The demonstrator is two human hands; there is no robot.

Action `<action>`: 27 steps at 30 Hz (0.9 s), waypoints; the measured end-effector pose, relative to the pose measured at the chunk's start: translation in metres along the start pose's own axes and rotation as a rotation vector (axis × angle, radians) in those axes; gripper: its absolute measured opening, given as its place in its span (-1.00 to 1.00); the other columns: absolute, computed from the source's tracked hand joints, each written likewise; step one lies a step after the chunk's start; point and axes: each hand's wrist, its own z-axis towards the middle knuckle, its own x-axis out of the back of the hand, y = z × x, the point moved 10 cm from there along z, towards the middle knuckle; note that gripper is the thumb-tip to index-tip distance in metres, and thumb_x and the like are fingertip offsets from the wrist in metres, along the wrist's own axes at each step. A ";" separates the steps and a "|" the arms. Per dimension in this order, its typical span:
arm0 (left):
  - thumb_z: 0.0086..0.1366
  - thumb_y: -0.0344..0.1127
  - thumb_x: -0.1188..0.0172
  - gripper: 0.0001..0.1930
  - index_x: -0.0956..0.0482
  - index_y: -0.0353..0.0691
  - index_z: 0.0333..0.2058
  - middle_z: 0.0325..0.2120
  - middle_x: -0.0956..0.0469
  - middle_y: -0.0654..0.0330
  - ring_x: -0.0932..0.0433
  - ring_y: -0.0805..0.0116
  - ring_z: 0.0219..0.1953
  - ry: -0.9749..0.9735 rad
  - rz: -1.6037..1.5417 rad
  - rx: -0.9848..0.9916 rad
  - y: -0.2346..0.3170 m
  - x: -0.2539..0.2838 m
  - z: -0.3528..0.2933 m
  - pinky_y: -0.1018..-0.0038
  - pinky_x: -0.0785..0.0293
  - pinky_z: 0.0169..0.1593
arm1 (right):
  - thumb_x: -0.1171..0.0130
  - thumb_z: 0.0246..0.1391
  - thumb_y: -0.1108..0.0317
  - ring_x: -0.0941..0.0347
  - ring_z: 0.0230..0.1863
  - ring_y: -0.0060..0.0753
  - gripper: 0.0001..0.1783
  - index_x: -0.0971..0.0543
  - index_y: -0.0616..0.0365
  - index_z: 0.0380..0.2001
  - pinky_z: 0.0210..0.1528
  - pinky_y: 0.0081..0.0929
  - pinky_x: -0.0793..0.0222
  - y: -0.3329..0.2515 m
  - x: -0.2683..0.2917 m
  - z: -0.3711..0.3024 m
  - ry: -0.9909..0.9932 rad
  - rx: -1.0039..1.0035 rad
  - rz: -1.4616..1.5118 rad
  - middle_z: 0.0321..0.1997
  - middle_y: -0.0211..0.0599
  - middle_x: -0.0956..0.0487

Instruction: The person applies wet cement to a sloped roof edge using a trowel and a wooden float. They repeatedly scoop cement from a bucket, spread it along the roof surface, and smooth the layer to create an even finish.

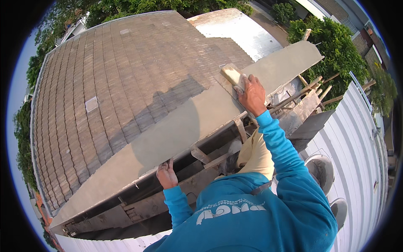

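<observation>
My right hand (252, 93) is closed around a plastering float (233, 74), its pale block handle on a flat board. The float lies on the smooth grey mortar face of a long slab (184, 122), near where it meets the roof tiles. Lower and to the left, my left hand (167, 174) is at the slab's near edge, fingers bent against the rim; part of its grip is hidden. My shadow falls across the mortar and the tiles.
Brown roof tiles (109, 80) slope away beyond the slab. Wooden props (201, 155) stand under its near edge, with poles (300, 94) to the right. A bucket (321, 172) with grey mortar and a second bucket (339, 212) stand beside me on corrugated metal roofing (357, 147).
</observation>
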 end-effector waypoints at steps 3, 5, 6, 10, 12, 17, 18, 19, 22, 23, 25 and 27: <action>0.25 -0.66 0.20 -0.60 -0.30 -0.63 0.07 0.08 -0.37 -0.15 -0.35 -0.05 0.19 0.043 0.042 0.076 0.009 -0.012 -0.002 -0.06 -0.17 0.39 | -0.31 -0.02 0.21 -0.39 -0.02 -0.05 -0.46 -0.49 0.20 0.03 -0.09 -0.12 -0.42 -0.136 -0.019 -0.100 -0.184 0.298 0.198 -0.10 -0.12 -0.42; 0.24 -0.67 0.22 -0.58 -0.26 -0.63 0.09 0.11 -0.33 -0.17 -0.30 -0.07 0.22 0.051 0.027 0.087 0.012 -0.012 0.001 -0.07 -0.15 0.39 | -0.33 -0.04 0.19 -0.39 0.02 -0.06 -0.44 -0.50 0.17 0.04 -0.04 -0.11 -0.41 -0.155 -0.021 -0.117 -0.204 0.376 0.243 -0.06 -0.10 -0.43; 0.23 -0.67 0.23 -0.57 -0.25 -0.64 0.10 0.12 -0.31 -0.18 -0.27 -0.09 0.24 0.064 0.019 0.092 0.014 -0.008 0.000 -0.07 -0.15 0.40 | -0.34 -0.04 0.18 -0.39 0.03 -0.06 -0.44 -0.51 0.15 0.04 -0.03 -0.10 -0.40 -0.142 -0.018 -0.112 -0.176 0.375 0.239 -0.05 -0.10 -0.43; 0.23 -0.68 0.24 -0.53 -0.17 -0.67 0.15 0.18 -0.24 -0.22 -0.21 -0.10 0.29 0.035 0.087 0.106 0.017 -0.003 -0.003 -0.08 -0.12 0.41 | -0.33 -0.02 0.17 -0.44 -0.06 -0.05 -0.49 -0.55 0.11 0.01 -0.08 -0.12 -0.44 0.015 0.014 -0.022 -0.099 -0.001 0.013 -0.12 -0.16 -0.47; 0.22 -0.68 0.24 -0.54 -0.18 -0.68 0.13 0.16 -0.26 -0.21 -0.22 -0.09 0.28 -0.016 0.025 0.112 0.010 -0.009 0.000 -0.07 -0.11 0.41 | -0.31 0.01 0.14 -0.48 -0.08 -0.03 -0.48 -0.55 0.13 0.04 -0.08 -0.12 -0.46 0.132 0.045 0.013 0.125 -0.129 -0.183 -0.17 -0.11 -0.50; 0.16 -0.71 0.21 -0.60 -0.26 -0.72 0.01 0.10 -0.30 -0.21 -0.26 -0.11 0.25 -0.045 0.018 0.074 0.011 -0.026 -0.004 -0.07 -0.11 0.41 | -0.27 0.03 0.05 -0.50 -0.05 -0.02 -0.44 -0.55 0.14 0.05 -0.04 -0.17 -0.47 0.217 0.056 0.021 0.101 -0.272 -0.245 -0.14 -0.08 -0.54; 0.14 -0.71 0.21 -0.61 -0.28 -0.72 -0.02 0.09 -0.30 -0.21 -0.27 -0.11 0.24 -0.050 0.017 0.064 0.010 -0.023 -0.002 -0.07 -0.11 0.41 | -0.27 0.03 0.05 -0.50 -0.06 -0.03 -0.44 -0.55 0.15 0.05 -0.04 -0.16 -0.47 0.182 0.051 0.013 0.086 -0.268 -0.197 -0.15 -0.09 -0.54; 0.13 -0.71 0.20 -0.63 -0.30 -0.73 -0.05 0.09 -0.31 -0.21 -0.27 -0.11 0.24 -0.051 0.022 0.057 0.010 -0.019 -0.003 -0.07 -0.12 0.41 | -0.28 0.04 0.07 -0.48 -0.07 -0.05 -0.47 -0.55 0.17 0.01 -0.07 -0.15 -0.46 0.121 0.038 0.002 0.029 -0.185 -0.110 -0.18 -0.11 -0.51; 0.11 -0.71 0.19 -0.64 -0.31 -0.74 -0.08 0.07 -0.31 -0.22 -0.27 -0.14 0.23 0.018 0.052 0.074 0.012 -0.015 -0.001 -0.09 -0.13 0.40 | -0.33 -0.03 0.17 -0.41 -0.07 -0.05 -0.48 -0.54 0.23 -0.03 -0.08 -0.18 -0.44 -0.066 -0.002 -0.060 -0.071 0.168 0.161 -0.14 -0.15 -0.45; 0.11 -0.71 0.19 -0.63 -0.30 -0.74 -0.08 0.07 -0.31 -0.22 -0.27 -0.15 0.23 0.040 0.049 0.078 0.015 -0.015 0.002 -0.10 -0.13 0.40 | -0.33 -0.04 0.16 -0.40 -0.05 -0.06 -0.45 -0.53 0.24 -0.01 -0.04 -0.17 -0.42 -0.119 -0.021 -0.087 -0.139 0.305 0.172 -0.11 -0.15 -0.43; 0.10 -0.71 0.20 -0.61 -0.29 -0.75 -0.06 0.06 -0.31 -0.24 -0.26 -0.17 0.23 0.074 0.040 0.086 0.017 -0.010 0.003 -0.11 -0.14 0.40 | -0.35 -0.05 0.15 -0.39 -0.02 -0.08 -0.43 -0.53 0.20 0.02 0.03 -0.17 -0.38 -0.160 -0.027 -0.110 -0.237 0.412 0.254 -0.08 -0.13 -0.43; 0.10 -0.72 0.20 -0.59 -0.27 -0.75 -0.02 0.07 -0.30 -0.25 -0.25 -0.19 0.23 0.081 0.032 0.085 0.019 -0.009 0.004 -0.13 -0.14 0.39 | -0.35 -0.05 0.14 -0.38 -0.01 -0.08 -0.43 -0.54 0.17 0.03 0.05 -0.18 -0.37 -0.164 -0.024 -0.114 -0.258 0.473 0.212 -0.07 -0.14 -0.43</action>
